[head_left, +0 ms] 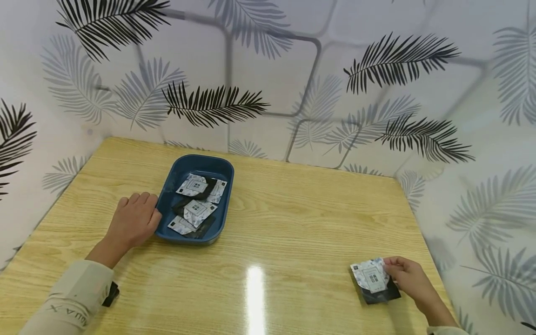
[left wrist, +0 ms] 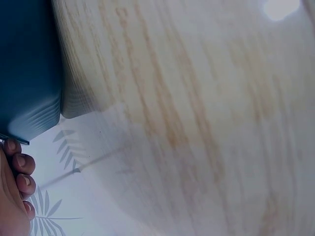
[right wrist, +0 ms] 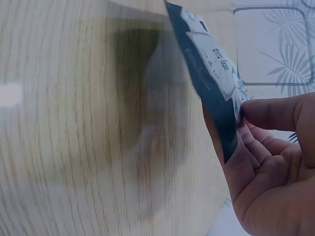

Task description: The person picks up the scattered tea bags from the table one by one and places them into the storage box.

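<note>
A deep blue plastic basin (head_left: pixel 229 197) stands on the table's left half, with several black-and-white sachets (head_left: pixel 200 211) lying overlapped inside it. My left hand (head_left: pixel 136 218) grips the basin's left side, thumb at the rim; the left wrist view shows its curled fingers (left wrist: pixel 25 184) by the basin's edge (left wrist: pixel 34 73). Far to the right, my right hand (head_left: pixel 412 281) pinches one sachet (head_left: pixel 374 279) at its edge, between thumb and fingers. The right wrist view has that sachet (right wrist: pixel 211 69) tilted above the wood, its printed white part facing the thumb.
The light wooden table (head_left: pixel 293 223) reaches back to a wall covering (head_left: pixel 272 70) printed with leaves. A small black object (head_left: pixel 110 294) shows beside the left sleeve (head_left: pixel 71 298). A bright glare strip lies at the front middle.
</note>
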Demonstrator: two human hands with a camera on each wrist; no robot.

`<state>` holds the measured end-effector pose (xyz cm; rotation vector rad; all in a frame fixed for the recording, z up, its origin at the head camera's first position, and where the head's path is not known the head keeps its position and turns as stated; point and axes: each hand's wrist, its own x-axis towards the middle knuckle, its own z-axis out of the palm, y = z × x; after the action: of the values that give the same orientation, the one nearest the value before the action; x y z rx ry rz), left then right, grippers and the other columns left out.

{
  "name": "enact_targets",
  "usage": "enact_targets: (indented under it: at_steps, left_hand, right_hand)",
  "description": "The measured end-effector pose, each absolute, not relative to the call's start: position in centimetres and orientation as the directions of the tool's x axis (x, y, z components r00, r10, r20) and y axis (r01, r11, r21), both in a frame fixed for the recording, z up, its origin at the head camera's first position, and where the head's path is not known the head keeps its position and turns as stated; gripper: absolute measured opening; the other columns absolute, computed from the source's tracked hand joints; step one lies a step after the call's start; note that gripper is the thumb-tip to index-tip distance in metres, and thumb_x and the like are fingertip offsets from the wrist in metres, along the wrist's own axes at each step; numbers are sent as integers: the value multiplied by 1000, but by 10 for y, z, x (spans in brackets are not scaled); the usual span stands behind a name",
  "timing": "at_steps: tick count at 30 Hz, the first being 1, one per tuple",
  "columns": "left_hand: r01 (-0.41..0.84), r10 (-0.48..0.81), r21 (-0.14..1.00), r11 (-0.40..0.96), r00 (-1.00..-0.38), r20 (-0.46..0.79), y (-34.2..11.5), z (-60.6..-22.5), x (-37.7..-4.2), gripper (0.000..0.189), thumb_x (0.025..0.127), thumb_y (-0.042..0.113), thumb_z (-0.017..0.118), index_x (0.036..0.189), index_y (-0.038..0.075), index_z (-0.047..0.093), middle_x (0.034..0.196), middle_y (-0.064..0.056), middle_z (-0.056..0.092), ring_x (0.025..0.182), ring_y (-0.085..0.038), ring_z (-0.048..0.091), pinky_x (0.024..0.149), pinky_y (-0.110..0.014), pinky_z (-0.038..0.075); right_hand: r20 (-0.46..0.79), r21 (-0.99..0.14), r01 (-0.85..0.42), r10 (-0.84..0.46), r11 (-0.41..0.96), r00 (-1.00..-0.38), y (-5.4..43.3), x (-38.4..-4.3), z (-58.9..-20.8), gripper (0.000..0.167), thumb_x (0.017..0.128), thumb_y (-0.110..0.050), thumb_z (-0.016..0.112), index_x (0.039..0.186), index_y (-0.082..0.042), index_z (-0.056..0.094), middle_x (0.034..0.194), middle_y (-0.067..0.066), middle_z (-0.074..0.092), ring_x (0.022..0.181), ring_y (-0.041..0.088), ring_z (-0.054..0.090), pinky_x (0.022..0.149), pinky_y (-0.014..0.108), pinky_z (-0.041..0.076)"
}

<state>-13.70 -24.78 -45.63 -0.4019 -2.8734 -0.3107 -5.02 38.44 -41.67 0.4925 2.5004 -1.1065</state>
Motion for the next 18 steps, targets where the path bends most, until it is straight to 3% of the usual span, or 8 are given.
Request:
enact_targets:
  at_steps: [4,10,18]
  left_hand:
    - [288,244,173,942,-940,237,-248,-456,-137,16,94,17,39,85,5,47,83,-11,50,80,-30,45,70,-40,26]
    - [283,245,170,944,-945,216,-248,-456,-137,17,94,17,38,86,6,47,83,-10,49,80,-29,45,70,-40,26]
    - [283,247,165,945,-946,209,-248,-455,-137,17,94,17,38,89,4,48,86,-12,51,82,-30,45,71,-41,26]
  right_hand:
    - [-457,-656,469,183,592,-870,382,-50,-417,42,102,-17,48,132,13,49,99,-2,69,82,4,59,71,26,53]
    - [-446,-667,471,198,578,-873,383,-51,-419,40,102,-17,48,130,11,51,92,-7,67,79,4,56,68,26,51]
    - [-420,-668,462,217,583,-881,382,-57,-420,42,102,-16,46,132,13,50,100,0,68,82,3,56,69,25,52]
